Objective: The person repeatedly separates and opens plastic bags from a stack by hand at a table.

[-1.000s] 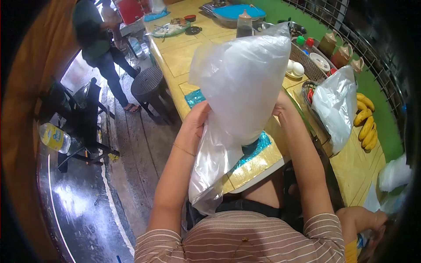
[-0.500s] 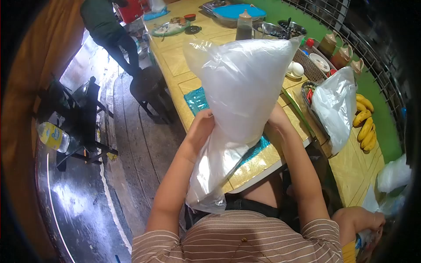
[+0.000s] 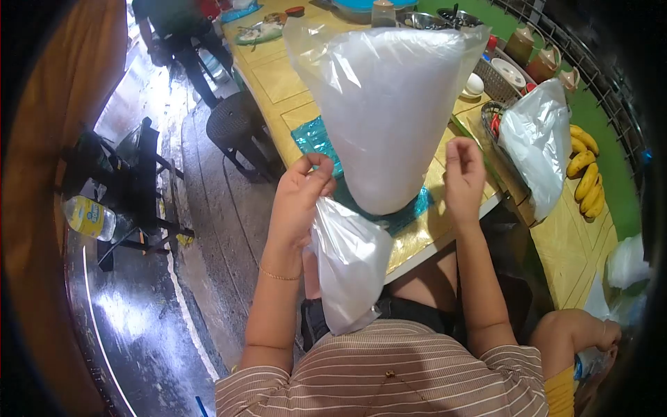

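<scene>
A large white bundle of plastic bags in a clear wrapper stands on the table, narrow end down, leaning away from me. Beneath it lies a teal plastic packet. My left hand is left of the bundle's lower end, its fingers curled over the top of a whitish plastic bag that hangs down over my lap. To the right of the bundle, apart from it, my right hand is raised with fingers and thumb pinched together. Whatever may be between those fingertips is too small to make out.
Rightward are eggs, a basket with condiments, a plastic-covered tray and bananas. A stool and a person in dark clothes are at the far left. Someone's bent arm is close on my right.
Both hands have come off the bundle's sides and risen. The bundle now leans farther back. The whitish bag hangs from my left hand, closer to the middle of my lap.
</scene>
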